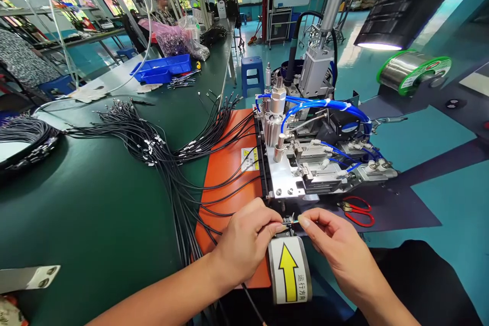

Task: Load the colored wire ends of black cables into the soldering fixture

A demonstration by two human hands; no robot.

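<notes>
My left hand (248, 239) is closed, thumb and fingertips pinching a black cable (284, 223) close to its stripped end. Facing it, my right hand (338, 244) pinches the thin wires (295, 221) that stick out of that end. Both sets of fingertips are just above a small dark fixture (284, 233) at the front of the soldering machine (309, 153). Right below the hands is a round drum cover (288, 270) with a yellow arrow. The tips of the wires are too small to make out fully.
Bundles of black cables (153, 142) lie on the green table (114, 224) and cross an orange plate (229, 183). Red-handled cutters (357, 210) lie right of the machine. A solder spool (412, 71) and a black lamp (397, 5) are above. Another person (162, 5) sits farther back.
</notes>
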